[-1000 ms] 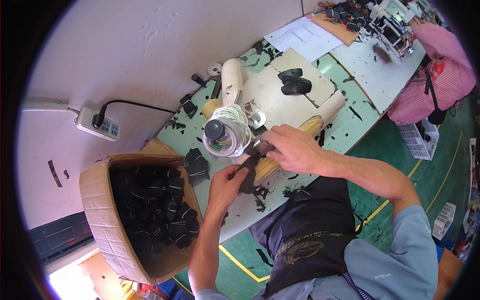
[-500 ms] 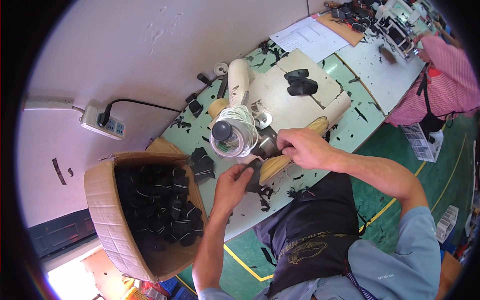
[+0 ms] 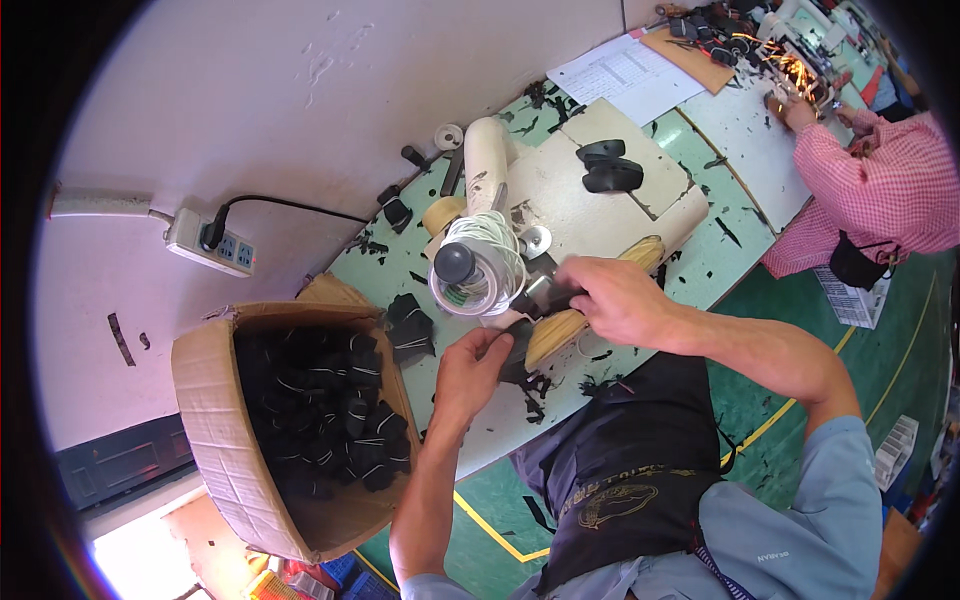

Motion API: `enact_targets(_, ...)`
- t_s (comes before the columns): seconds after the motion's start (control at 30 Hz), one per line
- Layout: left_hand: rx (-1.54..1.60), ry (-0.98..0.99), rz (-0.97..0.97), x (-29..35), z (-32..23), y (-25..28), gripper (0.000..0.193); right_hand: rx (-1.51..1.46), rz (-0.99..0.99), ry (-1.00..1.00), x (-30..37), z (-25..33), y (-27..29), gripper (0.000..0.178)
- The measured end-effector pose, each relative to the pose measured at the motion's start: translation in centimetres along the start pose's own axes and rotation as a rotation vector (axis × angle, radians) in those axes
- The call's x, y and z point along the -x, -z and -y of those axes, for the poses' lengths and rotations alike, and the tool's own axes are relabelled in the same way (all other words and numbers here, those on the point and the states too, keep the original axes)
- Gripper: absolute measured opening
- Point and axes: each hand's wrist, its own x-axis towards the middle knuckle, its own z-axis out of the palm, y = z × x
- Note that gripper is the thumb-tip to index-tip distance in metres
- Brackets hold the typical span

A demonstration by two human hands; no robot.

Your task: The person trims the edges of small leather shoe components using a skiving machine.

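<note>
A cream sewing-type machine (image 3: 560,185) stands on the pale green table, a coil of white cord (image 3: 490,245) on its head. My left hand (image 3: 472,375) pinches a flat black piece (image 3: 517,345) by its edge, left of the machine's metal working part (image 3: 538,290). On the other side of that part, my right hand (image 3: 620,305) is closed with fingers curled; something dark shows under its fingertips, its kind partly hidden. Below the right hand runs a yellowish padded strip (image 3: 555,335) along the machine's near edge. Two black curved pieces (image 3: 610,167) lie on the machine top.
A cardboard box (image 3: 225,420) full of black pieces with white threads stands at the left. Black scraps (image 3: 535,395) litter the table. A power strip (image 3: 208,243) is on the wall. At the far right a person in a pink checked sleeve (image 3: 860,165) works near flying sparks (image 3: 790,68).
My right hand's fingers have shifted slightly, and dark material now shows beneath them. My left hand stays by the machine with the black piece. Sparks have appeared at the other person's place.
</note>
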Motion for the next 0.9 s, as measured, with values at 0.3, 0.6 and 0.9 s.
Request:
enact_targets(0.3,-0.180,-0.122,-0.117,-1.2,-0.8,-1.5,0.031,0.212,0.006,0.130,-0.9,1.2,-1.8,0.026)
enact_targets(0.6,-0.195,-0.050,-0.157,-1.2,0.0,-1.3,0.032,0.008,0.109,0.053,0.0,0.8,-0.1,0.017)
enact_targets(0.9,-0.004,0.007,-0.050,0.3,-0.3,-0.4,0.031,-0.031,-0.004,0.061,0.2,0.5,-0.4,0.019)
